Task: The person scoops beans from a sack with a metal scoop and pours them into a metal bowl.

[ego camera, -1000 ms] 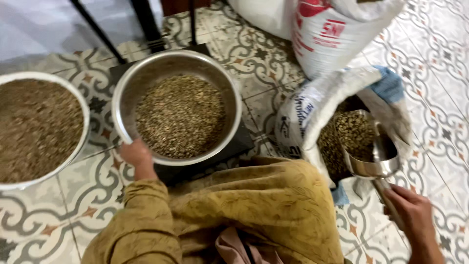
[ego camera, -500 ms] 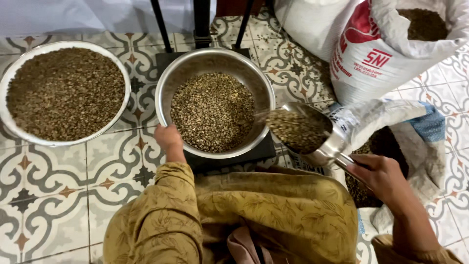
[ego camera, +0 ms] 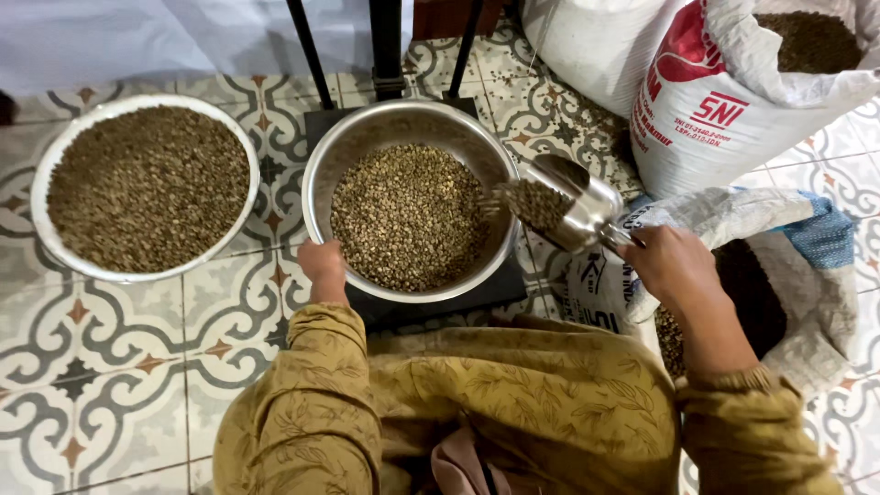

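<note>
My right hand (ego camera: 674,266) grips the handle of a metal scoop (ego camera: 564,203) tilted over the right rim of a steel bowl (ego camera: 346,151). Greenish-brown beans (ego camera: 408,215) fill the bowl, and more beans spill from the scoop's mouth into it. My left hand (ego camera: 323,266) holds the bowl's near-left rim. The bowl rests on a black scale platform (ego camera: 495,289) on the tiled floor. Mustard-yellow sleeves cover both my arms.
A white basin (ego camera: 46,179) full of the same beans sits to the left. An open white sack (ego camera: 807,266) of beans lies by my right arm, with taller sacks (ego camera: 724,110) behind it. Black stand legs (ego camera: 307,46) rise behind the bowl.
My right hand lifted the filled scoop out of the open sack and swung it left to the steel bowl, where it now tips beans in. My left hand stayed on the rim.
</note>
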